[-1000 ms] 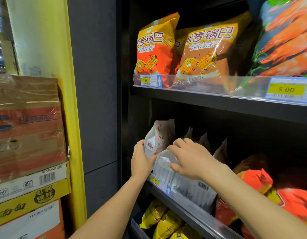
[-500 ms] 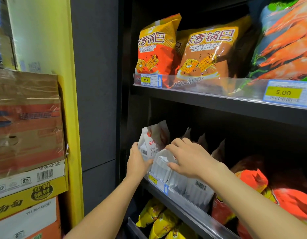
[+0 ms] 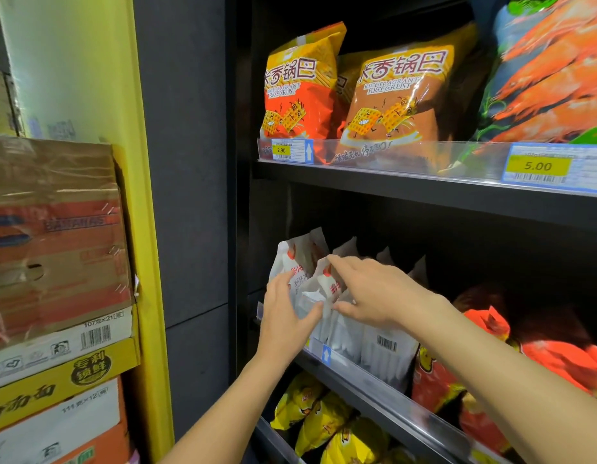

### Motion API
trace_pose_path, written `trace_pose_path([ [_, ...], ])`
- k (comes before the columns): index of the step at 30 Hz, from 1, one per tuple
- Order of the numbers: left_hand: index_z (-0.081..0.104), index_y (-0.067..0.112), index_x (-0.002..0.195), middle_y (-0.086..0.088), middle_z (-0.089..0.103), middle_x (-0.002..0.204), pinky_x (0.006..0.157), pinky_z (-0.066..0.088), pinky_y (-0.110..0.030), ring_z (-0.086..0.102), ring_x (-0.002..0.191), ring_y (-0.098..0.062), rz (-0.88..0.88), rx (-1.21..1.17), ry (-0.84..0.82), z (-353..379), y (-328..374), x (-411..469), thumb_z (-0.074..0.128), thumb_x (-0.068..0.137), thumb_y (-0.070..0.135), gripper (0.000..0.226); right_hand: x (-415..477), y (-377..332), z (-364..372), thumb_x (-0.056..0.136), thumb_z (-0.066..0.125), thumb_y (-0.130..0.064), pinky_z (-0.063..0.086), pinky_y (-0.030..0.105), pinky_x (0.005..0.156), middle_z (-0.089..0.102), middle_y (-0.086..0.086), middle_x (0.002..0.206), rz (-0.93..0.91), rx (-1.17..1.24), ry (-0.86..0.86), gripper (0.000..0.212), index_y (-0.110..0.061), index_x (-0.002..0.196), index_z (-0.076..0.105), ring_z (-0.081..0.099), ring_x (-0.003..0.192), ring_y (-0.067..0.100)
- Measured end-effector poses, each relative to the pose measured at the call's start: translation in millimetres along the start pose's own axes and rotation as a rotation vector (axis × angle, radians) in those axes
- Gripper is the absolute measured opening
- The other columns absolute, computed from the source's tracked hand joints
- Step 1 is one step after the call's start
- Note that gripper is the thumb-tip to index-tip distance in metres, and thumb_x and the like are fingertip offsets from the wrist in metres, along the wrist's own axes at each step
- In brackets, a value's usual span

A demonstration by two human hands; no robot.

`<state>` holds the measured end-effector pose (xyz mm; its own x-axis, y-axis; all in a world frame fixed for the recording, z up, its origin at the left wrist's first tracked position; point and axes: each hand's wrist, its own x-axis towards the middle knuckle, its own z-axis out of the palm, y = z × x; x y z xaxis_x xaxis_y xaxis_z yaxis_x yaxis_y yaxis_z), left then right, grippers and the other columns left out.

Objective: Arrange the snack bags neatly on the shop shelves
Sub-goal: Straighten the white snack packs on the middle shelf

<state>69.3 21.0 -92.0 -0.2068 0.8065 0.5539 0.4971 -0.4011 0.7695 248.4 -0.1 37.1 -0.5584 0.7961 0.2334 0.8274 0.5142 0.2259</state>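
Standing at the left end of the black middle shelf, a white crinkly plastic snack bag is being gripped by the left hand, thumb and curled fingers around it; the right hand is laying spread fingers on its top, seemingly just touching.

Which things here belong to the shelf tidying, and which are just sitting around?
In the job: white bags on the middle shelf; left hand holding the front one; right hand touching its top.
Just there: rice crust bags, shrimp bag, red bags, yellow bags, cardboard boxes, price tags.
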Motion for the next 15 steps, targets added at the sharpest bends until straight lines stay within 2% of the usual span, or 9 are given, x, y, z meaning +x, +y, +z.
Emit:
trace_pose_path([
  [4,0.032,0.027,0.158,0.007,0.036,0.159,0.112,0.044,-0.035,0.039,0.145,-0.013,-0.055,0.052,-0.042,5.1,3.2,-1.0,0.077,0.09,0.053,0.086,-9.2,11.5,1.5,0.102,0.054,-0.057,0.051,0.035,0.101,0.039,-0.002,0.161,0.006,-0.083,-0.021,0.07,-0.027,0.16,0.031,0.049,0.137,0.021],
  [7,0.031,0.029,0.158,0.006,0.038,0.159,0.113,0.047,-0.037,0.042,0.144,-0.015,-0.083,0.071,-0.055,12.3,5.7,-2.1,0.077,0.089,0.056,0.087,-16.1,17.7,4.4,0.101,0.054,-0.058,0.051,0.028,0.092,0.043,-0.006,0.155,0.015,-0.07,-0.014,0.063,-0.03,0.155,0.04,0.053,0.129,0.017],
  [10,0.029,0.032,0.159,0.007,0.037,0.163,0.115,0.045,-0.039,0.041,0.148,-0.016,-0.101,0.101,-0.066,21.3,8.7,-3.5,0.077,0.088,0.056,0.089,-23.1,20.0,6.2,0.101,0.054,-0.058,0.047,0.023,0.084,0.045,-0.008,0.152,0.038,-0.062,-0.007,0.059,-0.031,0.152,0.043,0.055,0.125,0.014],
  [15,0.025,0.034,0.159,0.007,0.039,0.164,0.113,0.049,-0.043,0.046,0.147,-0.019,-0.15,0.122,-0.063,30.9,8.6,-4.0,0.081,0.085,0.058,0.096,-33.5,22.9,4.9,0.102,0.053,-0.057,0.053,0.024,0.086,0.045,-0.007,0.151,0.056,-0.063,-0.008,0.058,-0.033,0.153,0.04,0.056,0.124,0.014],
])
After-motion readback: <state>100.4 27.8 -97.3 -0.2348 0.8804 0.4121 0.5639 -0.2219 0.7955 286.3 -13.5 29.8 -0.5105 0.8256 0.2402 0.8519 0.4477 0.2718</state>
